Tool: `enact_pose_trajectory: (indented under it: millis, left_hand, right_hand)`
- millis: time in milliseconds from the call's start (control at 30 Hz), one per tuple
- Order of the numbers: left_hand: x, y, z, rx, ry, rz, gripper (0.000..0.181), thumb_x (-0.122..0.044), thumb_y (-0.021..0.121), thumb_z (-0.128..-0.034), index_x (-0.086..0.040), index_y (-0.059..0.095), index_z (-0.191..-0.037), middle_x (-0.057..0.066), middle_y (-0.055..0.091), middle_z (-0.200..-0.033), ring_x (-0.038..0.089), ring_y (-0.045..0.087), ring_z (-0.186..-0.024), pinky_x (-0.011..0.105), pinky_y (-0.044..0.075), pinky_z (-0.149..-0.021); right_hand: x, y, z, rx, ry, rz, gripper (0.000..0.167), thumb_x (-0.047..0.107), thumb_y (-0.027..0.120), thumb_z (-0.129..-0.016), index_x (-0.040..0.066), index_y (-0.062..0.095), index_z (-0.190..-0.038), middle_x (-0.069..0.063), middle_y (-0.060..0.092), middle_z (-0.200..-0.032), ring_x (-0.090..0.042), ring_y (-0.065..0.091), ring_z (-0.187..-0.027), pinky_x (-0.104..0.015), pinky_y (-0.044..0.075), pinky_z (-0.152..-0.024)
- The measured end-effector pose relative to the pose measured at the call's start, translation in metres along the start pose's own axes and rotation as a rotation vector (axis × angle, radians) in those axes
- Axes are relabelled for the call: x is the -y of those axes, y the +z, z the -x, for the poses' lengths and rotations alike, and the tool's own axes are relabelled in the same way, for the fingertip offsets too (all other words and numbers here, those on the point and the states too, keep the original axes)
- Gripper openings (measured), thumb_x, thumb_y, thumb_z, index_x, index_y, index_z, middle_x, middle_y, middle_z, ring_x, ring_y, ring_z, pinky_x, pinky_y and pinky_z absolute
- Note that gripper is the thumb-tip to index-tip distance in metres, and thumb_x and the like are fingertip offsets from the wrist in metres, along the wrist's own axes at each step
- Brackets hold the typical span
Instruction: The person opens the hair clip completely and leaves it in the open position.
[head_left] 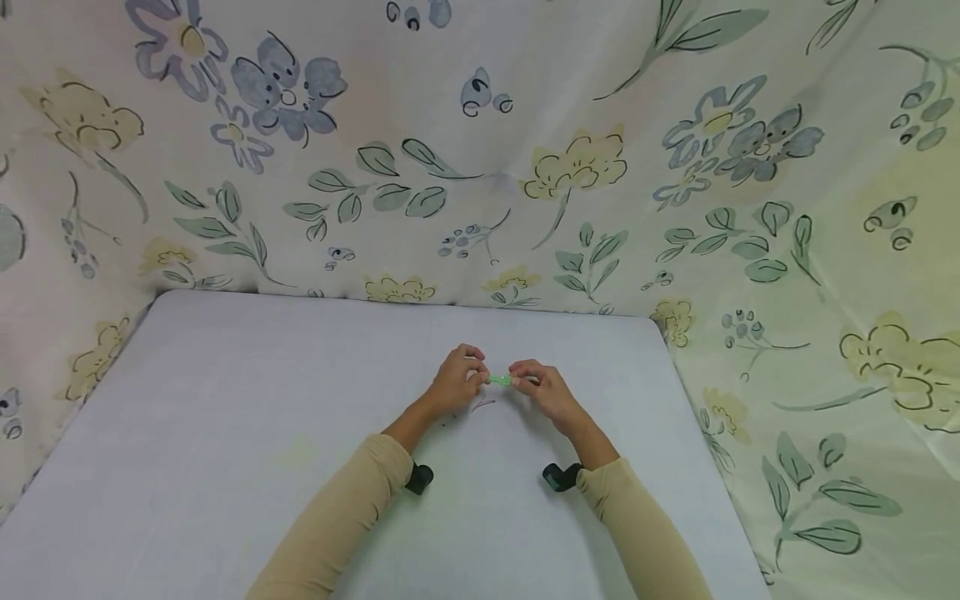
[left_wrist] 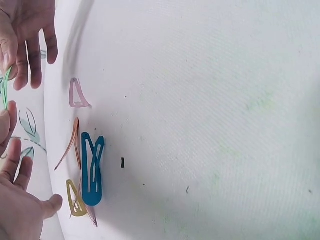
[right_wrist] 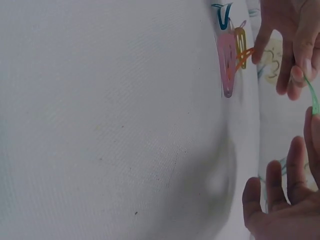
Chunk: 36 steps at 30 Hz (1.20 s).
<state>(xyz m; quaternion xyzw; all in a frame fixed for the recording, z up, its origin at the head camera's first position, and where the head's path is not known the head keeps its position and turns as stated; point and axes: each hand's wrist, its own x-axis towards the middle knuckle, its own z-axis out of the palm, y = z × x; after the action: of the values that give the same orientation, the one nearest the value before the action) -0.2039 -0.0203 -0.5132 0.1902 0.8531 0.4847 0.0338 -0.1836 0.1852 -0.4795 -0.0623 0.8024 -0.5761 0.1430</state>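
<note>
A slim green hair clip (head_left: 500,380) is held between both hands above the far part of the white table (head_left: 225,400). My left hand (head_left: 457,379) pinches one end of it with thumb and forefinger. At the other end, my right hand (head_left: 546,387) pinches it likewise, its other fingers spread loosely. The clip shows edge-on as a thin green strip in the left wrist view. On the table near the hands lie several snap hair clips: a pink one (left_wrist: 78,94), a blue one (left_wrist: 91,170), a yellow one (left_wrist: 76,199) and orange-brown pieces (left_wrist: 76,145), partly overlapping.
A flower-patterned cloth (head_left: 480,183) hangs behind the table and along its sides. Small dark specks, including a short black bit (left_wrist: 122,162), lie on the tabletop. Dark wrist cameras (head_left: 562,477) sit by the cuffs of the beige sleeves (head_left: 337,521).
</note>
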Motion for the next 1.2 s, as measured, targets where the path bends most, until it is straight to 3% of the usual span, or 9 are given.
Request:
enact_pose_trajectory:
  millis: [200, 333, 533, 833, 967, 1200]
  left_hand:
    - [0.001, -0.002, 0.003, -0.016, -0.032, 0.024, 0.02, -0.009, 0.062, -0.0974, -0.004, 0.074, -0.082, 0.013, 0.053, -0.126, 0.032, 0.045, -0.124, 0.052, 0.034, -0.105]
    - [0.004, -0.001, 0.004, -0.014, -0.029, 0.013, 0.019, -0.011, 0.063, -0.0972, -0.007, 0.075, -0.083, 0.015, 0.054, -0.129, 0.032, 0.045, -0.124, 0.052, 0.035, -0.105]
    - [0.006, 0.0, 0.004, -0.016, -0.04, -0.012, 0.018, -0.013, 0.066, -0.0962, -0.005, 0.076, -0.084, 0.016, 0.056, -0.131, 0.033, 0.045, -0.127, 0.055, 0.032, -0.106]
    - [0.013, 0.003, 0.003, -0.026, -0.022, -0.111, 0.019, -0.017, 0.067, -0.0956, -0.008, 0.078, -0.084, 0.011, 0.059, -0.131, 0.033, 0.044, -0.131, 0.058, 0.03, -0.107]
    - [0.012, 0.002, 0.004, -0.032, -0.019, -0.107, 0.018, -0.017, 0.067, -0.0952, -0.008, 0.078, -0.086, 0.013, 0.059, -0.131, 0.033, 0.045, -0.13, 0.058, 0.03, -0.108]
    - [0.009, -0.002, 0.006, -0.029, -0.067, -0.101, 0.019, -0.02, 0.066, -0.0967, -0.006, 0.078, -0.098, 0.013, 0.058, -0.132, 0.032, 0.045, -0.131, 0.055, 0.029, -0.109]
  right_hand:
    - [-0.027, 0.0, -0.013, -0.012, 0.018, -0.018, 0.021, 0.003, 0.061, -0.097, -0.016, 0.066, -0.106, -0.028, 0.055, -0.133, -0.039, 0.04, -0.135, -0.056, 0.027, -0.112]
    - [-0.033, 0.001, -0.015, -0.047, 0.043, -0.019, 0.021, 0.007, 0.063, -0.097, -0.012, 0.068, -0.105, -0.023, 0.059, -0.13, -0.036, 0.043, -0.134, -0.055, 0.025, -0.113]
    - [-0.035, 0.004, -0.014, -0.105, 0.052, 0.018, 0.017, 0.007, 0.066, -0.095, -0.008, 0.071, -0.101, -0.017, 0.065, -0.123, -0.033, 0.05, -0.127, -0.052, 0.032, -0.108]
    - [-0.03, 0.006, -0.012, -0.121, 0.032, 0.058, 0.019, 0.007, 0.066, -0.094, -0.01, 0.07, -0.103, -0.018, 0.066, -0.119, -0.032, 0.054, -0.122, -0.044, 0.04, -0.101]
    - [-0.034, 0.005, -0.015, -0.124, 0.049, 0.05, 0.017, 0.007, 0.066, -0.094, -0.007, 0.07, -0.103, -0.016, 0.066, -0.12, -0.03, 0.053, -0.123, -0.046, 0.038, -0.104]
    - [-0.034, 0.003, -0.017, -0.127, 0.043, 0.074, 0.017, 0.007, 0.065, -0.094, -0.005, 0.071, -0.104, -0.016, 0.067, -0.118, -0.031, 0.053, -0.123, -0.051, 0.035, -0.107]
